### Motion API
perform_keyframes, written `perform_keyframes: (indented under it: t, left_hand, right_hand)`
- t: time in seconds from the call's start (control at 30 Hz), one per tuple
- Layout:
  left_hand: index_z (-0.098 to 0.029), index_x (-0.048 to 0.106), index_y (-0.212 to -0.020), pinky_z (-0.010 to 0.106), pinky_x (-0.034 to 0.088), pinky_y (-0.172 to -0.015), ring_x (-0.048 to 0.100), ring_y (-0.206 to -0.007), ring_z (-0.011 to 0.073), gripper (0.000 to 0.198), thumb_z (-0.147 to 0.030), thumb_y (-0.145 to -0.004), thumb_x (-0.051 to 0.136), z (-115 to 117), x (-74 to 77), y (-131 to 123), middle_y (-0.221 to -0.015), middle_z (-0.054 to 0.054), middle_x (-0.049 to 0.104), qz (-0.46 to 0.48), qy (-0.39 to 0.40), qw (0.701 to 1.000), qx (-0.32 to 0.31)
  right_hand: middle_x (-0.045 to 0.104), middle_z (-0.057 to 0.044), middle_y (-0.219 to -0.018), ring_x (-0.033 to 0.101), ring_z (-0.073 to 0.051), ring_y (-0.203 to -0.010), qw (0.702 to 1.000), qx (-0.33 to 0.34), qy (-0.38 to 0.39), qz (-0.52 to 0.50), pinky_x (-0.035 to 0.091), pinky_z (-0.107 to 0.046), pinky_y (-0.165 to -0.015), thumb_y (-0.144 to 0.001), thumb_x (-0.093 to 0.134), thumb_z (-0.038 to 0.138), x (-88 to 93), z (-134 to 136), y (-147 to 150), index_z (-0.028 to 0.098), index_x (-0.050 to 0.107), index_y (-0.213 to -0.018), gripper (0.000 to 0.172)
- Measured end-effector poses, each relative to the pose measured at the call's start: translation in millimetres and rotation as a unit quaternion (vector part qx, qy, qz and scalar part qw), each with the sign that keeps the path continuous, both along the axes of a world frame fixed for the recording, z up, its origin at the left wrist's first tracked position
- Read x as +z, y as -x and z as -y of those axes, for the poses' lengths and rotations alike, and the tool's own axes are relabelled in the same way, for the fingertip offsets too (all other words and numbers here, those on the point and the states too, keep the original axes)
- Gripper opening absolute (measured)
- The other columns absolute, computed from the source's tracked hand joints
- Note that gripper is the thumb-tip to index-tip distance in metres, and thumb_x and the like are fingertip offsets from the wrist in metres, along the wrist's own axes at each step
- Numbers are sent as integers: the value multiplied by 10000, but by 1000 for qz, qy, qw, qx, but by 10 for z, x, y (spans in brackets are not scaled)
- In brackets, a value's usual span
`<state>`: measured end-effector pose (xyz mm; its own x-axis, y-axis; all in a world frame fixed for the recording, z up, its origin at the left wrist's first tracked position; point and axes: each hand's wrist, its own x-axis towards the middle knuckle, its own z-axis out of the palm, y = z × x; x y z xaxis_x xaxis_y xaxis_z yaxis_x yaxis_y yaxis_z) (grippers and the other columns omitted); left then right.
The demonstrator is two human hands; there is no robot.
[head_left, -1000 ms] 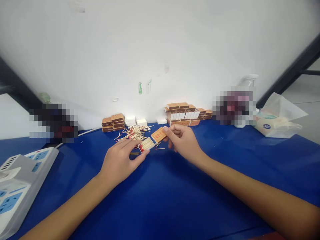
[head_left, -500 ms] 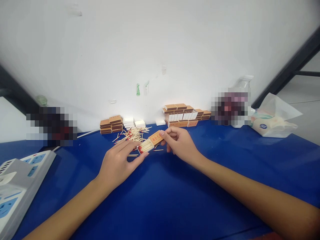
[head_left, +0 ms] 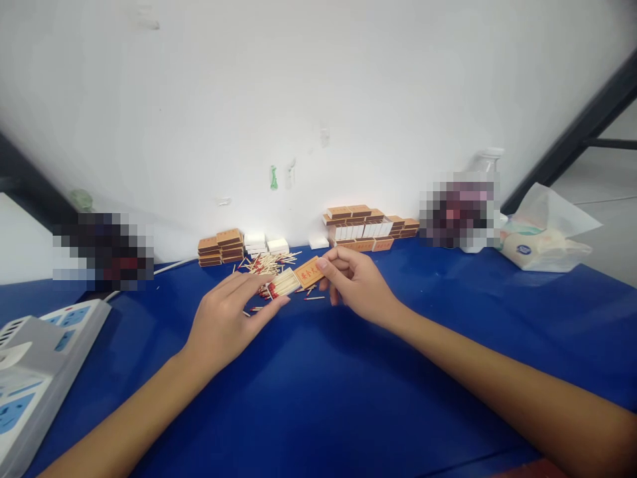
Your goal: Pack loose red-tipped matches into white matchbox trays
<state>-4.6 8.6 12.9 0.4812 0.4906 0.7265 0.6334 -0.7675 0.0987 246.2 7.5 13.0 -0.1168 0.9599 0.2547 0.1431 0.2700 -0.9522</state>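
Mid-frame, the left hand (head_left: 223, 322) pinches a match-filled tray (head_left: 283, 282) – the right hand (head_left: 355, 282) grips its sleeve (head_left: 308, 272) on the blue counter (head_left: 323, 398).

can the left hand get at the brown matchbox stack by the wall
Probably yes: the brown matchbox stack sits just beyond the left hand with only bare table between, though it is holding the match tray.

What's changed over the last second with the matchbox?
The left hand has slid the match tray toward the orange sleeve held by the right hand; the two now line up, tray end at the sleeve mouth. Both grips stayed. The loose matches and box stacks are unchanged.
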Motion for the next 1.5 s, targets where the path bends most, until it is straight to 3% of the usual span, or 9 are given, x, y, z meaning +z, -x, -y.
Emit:
perform_keyframes:
  t: [0.4,0.63,0.77,0.93,1.1,1.23,1.33,1.5]
  left_hand:
    - [-173,712,-1160,390,648,-845,755,-967,243,288,-362,-944,741,3,-20,-27,-1070,95,779,10,21,999,-25]
    - [-202,717,-1157,329,634,-721,734,-828,194,400,-466,-868,801,6,-19,-34,-985,57,778,41,18,998,-55]
    - [-215,703,-1170,255,580,-617,676,-730,149,529,-535,-775,848,23,-7,-40,-855,4,736,79,32,994,-74]
    - [-210,697,-1198,265,564,-658,638,-719,149,644,-564,-692,879,95,20,-85,-803,-7,690,70,42,989,-120]
    - [-207,691,-1184,288,571,-684,673,-728,165,644,-607,-705,851,117,13,-103,-852,16,739,53,46,990,-121]
    - [-193,648,-1266,328,613,-756,728,-827,209,767,-647,-682,849,97,-31,-92,-971,66,775,31,53,991,-116]
    - [-195,646,-1270,353,628,-807,741,-869,221,747,-660,-713,824,85,-53,-86,-1006,78,781,23,49,992,-111]
    - [-208,661,-1258,337,638,-787,739,-854,201,572,-534,-820,830,74,-71,-92,-988,45,777,11,58,995,-80]
  right_hand:
    - [680,27,-688,589,-105,-450,999,38,10,21,399,-222,-394,-951,627,596,-8,25,12,228,568,-932,373]
    - [711,15,-820,613,-95,-476,996,80,24,-3,417,-208,-395,-1009,579,547,-45,110,78,246,477,-1298,430]
    - [695,-19,-867,635,-90,-524,985,166,30,32,440,-196,-409,-1062,459,562,-47,201,142,196,567,-1340,473]
    - [645,14,-790,630,-93,-590,967,240,25,85,479,-202,-514,-1101,364,537,-41,352,235,198,563,-1365,473]
    - [608,36,-717,571,-96,-562,965,236,10,114,491,-239,-604,-1114,330,517,7,408,255,160,556,-1275,453]
    - [624,-1,-821,602,-121,-679,961,242,-31,131,502,-270,-688,-1114,328,513,26,416,248,167,566,-1159,422]
    - [641,-16,-873,606,-133,-714,960,228,-47,157,498,-288,-724,-1112,332,511,0,406,247,180,565,-1108,405]
    - [678,-8,-839,629,-142,-662,962,178,-59,199,485,-293,-691,-1120,309,501,-21,354,208,180,525,-1333,442]
